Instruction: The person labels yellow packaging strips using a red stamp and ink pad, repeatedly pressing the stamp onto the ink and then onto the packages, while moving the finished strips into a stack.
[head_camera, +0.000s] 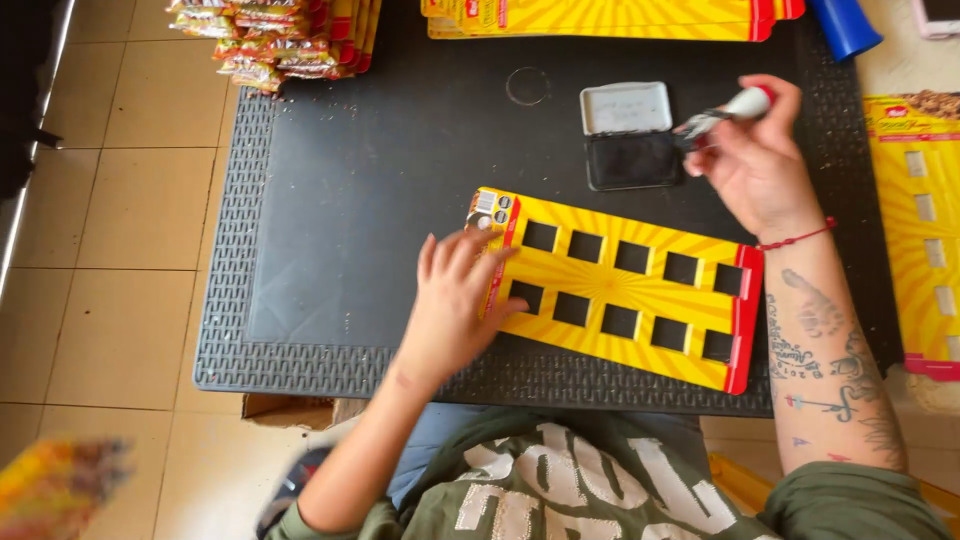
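- My left hand (455, 305) lies flat with fingers spread, pressing down the left end of a yellow card (615, 287) with red ends and two rows of square cut-outs.
- The card lies slantwise on the dark mat (350, 200) that covers the surface, just in front of me.
- My right hand (755, 160) is closed around a small stamp (725, 112) with a white and red handle, its tip at the right edge of the open ink pad (630, 150).
- Beyond, more yellow cards (610, 18) are stacked at the far edge, with snack packets (275, 35) at the far left.
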